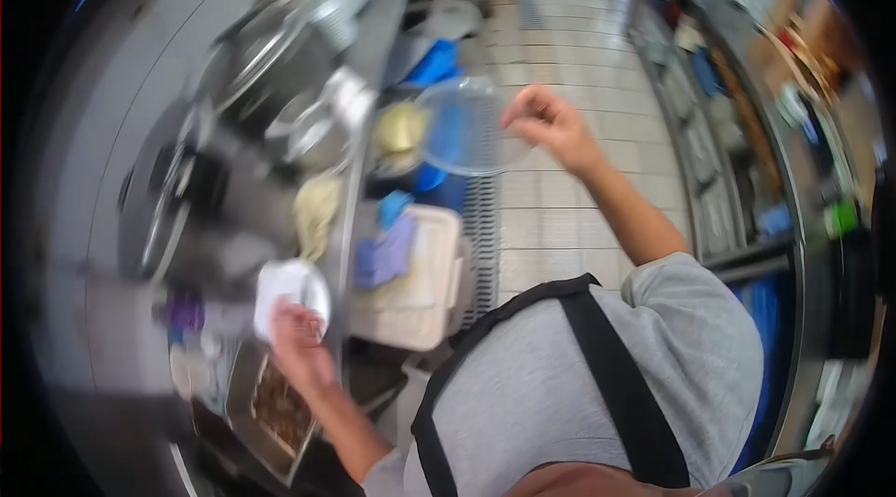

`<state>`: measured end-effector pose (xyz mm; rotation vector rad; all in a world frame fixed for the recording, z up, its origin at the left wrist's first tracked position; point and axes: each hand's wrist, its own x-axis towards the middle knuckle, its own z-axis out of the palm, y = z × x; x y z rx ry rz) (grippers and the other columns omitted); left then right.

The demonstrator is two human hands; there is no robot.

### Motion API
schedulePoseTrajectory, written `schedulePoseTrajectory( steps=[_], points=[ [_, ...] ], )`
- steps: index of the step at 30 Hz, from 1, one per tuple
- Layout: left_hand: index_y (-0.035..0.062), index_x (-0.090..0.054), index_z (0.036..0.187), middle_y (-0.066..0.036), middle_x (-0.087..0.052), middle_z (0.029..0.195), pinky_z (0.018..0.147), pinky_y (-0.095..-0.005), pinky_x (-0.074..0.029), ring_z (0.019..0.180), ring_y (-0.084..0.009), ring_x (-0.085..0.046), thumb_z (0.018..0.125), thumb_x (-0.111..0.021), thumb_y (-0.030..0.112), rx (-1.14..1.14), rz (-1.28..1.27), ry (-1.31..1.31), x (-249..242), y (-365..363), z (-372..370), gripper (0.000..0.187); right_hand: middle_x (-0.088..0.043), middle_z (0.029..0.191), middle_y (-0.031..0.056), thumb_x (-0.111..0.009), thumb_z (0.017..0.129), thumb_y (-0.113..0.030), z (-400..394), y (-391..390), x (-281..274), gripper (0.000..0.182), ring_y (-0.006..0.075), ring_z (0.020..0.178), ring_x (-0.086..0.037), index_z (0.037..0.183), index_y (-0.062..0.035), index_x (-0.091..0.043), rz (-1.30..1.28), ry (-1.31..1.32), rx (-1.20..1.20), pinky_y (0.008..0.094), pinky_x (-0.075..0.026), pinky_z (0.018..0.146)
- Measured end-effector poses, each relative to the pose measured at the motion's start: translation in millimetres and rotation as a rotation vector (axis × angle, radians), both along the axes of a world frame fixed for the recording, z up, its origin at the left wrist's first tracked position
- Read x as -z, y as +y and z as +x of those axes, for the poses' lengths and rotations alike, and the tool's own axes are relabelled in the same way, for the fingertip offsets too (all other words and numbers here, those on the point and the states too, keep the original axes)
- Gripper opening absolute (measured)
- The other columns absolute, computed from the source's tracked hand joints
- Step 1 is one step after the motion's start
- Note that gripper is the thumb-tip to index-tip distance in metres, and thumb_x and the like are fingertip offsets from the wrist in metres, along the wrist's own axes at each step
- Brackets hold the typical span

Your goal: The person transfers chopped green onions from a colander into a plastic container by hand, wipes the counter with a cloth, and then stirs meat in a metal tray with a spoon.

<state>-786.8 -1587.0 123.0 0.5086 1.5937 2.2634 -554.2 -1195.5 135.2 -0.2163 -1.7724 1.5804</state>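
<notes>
My right hand (557,130) is raised over the tiled floor, its fingers pinched at the rim of a clear round plastic lid (467,128). The lid is see-through, with blue bins showing behind it. Low on the left, my left hand (301,338) is closed on a white bowl-like dish (291,287), smeared by motion; its contents cannot be made out. Just below the left hand sits a metal tray (241,394) of brown food pieces. A pale yellow cloth (318,212) lies on the counter edge above the dish.
A steel counter (373,40) with pots and a strainer (322,138) runs along the left. A beige lidded bin (434,287) carries purple and blue cloths (387,250). A floor drain grate (483,245) lies beside it. Loaded shelves (747,152) line the right.
</notes>
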Motion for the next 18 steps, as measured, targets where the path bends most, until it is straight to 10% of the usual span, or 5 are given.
schedulePoseTrajectory(
  steps=[2, 6, 14, 18],
  points=[
    [0.0012, -0.043, 0.132, -0.011, -0.063, 0.101, 0.074, -0.0325, -0.054, 0.089, -0.021, -0.064, 0.096, -0.05, 0.036, 0.549, 0.052, -0.245, 49, 89, 56, 0.051, -0.064, 0.093, 0.0044, -0.058, 0.08, 0.0, 68, 6, 14, 0.017, 0.0138, 0.076, -0.057, 0.094, -0.0085, -0.058, 0.39, -0.021, 0.188, 0.0281, -0.047, 0.064],
    [0.0078, -0.028, 0.143, -0.019, -0.054, 0.126, 0.078, -0.0427, -0.057, 0.1, -0.0327, -0.063, 0.097, -0.046, 0.04, 0.95, 0.132, -0.702, 81, 250, 197, 0.059, -0.064, 0.089, -0.0007, -0.069, 0.067, -0.012, 185, 9, 37, 0.022, 0.0212, 0.08, -0.06, 0.087, -0.0112, -0.061, 1.189, -0.202, 0.345, 0.0337, -0.048, 0.068],
    [0.0041, -0.03, 0.142, -0.019, -0.06, 0.115, 0.073, -0.0336, -0.058, 0.092, -0.0273, -0.066, 0.087, -0.053, -0.001, 1.133, -0.19, -0.436, 88, 426, 323, 0.059, -0.054, 0.124, 0.0117, -0.069, 0.08, -0.024, 350, 70, 52, 0.026, 0.0321, 0.112, -0.051, 0.101, -0.0102, -0.062, 0.768, -0.491, 0.715, 0.0438, -0.037, 0.096],
    [0.004, -0.03, 0.143, -0.018, -0.061, 0.112, 0.068, -0.0297, -0.055, 0.089, -0.0249, -0.066, 0.089, -0.052, 0.0, 1.337, -0.285, -0.27, 80, 508, 379, 0.058, -0.058, 0.111, 0.0119, -0.06, 0.088, -0.017, 384, 143, 86, 0.036, 0.0203, 0.085, -0.061, 0.123, -0.0097, -0.055, 0.207, -0.467, 0.919, 0.0325, -0.048, 0.078]
  ],
)
